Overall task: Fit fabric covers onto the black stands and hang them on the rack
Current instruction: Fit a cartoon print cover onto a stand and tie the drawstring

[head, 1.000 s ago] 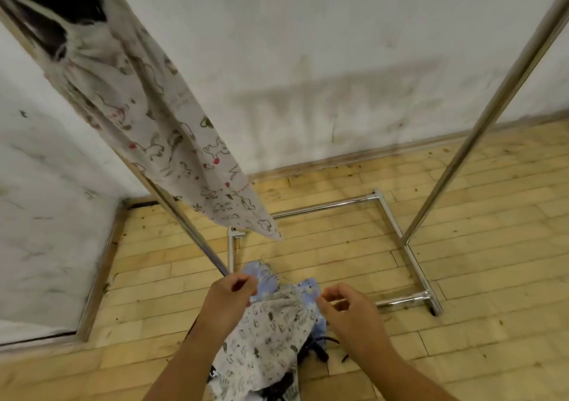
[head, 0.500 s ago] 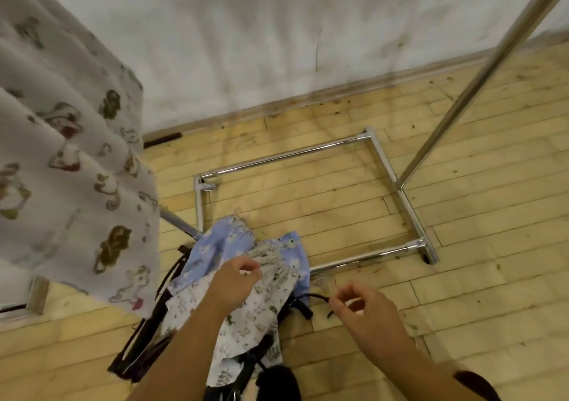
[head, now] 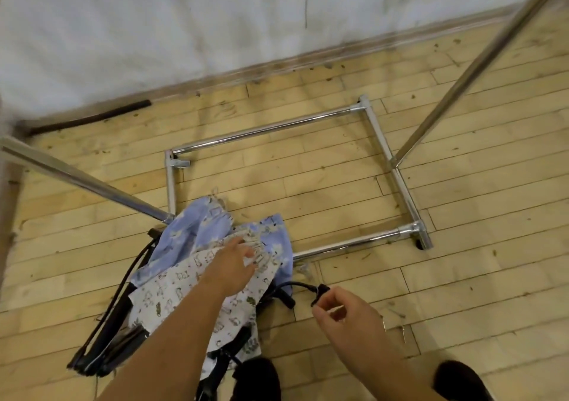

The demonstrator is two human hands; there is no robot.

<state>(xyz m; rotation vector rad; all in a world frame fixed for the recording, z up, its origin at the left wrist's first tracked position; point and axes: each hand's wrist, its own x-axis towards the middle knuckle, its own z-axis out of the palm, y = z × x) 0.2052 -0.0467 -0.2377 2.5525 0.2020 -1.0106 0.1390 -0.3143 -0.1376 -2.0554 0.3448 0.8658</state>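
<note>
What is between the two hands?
Head view: a thin curved black stand bar lies between left hand and right hand, which pinches its end.

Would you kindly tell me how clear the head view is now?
Head view: left edge smeared by blur; skirting bowed by the wide lens; glare on the rack's chrome base; left hand, right hand, covers and stand fairly sharp; light warm and even.
</note>
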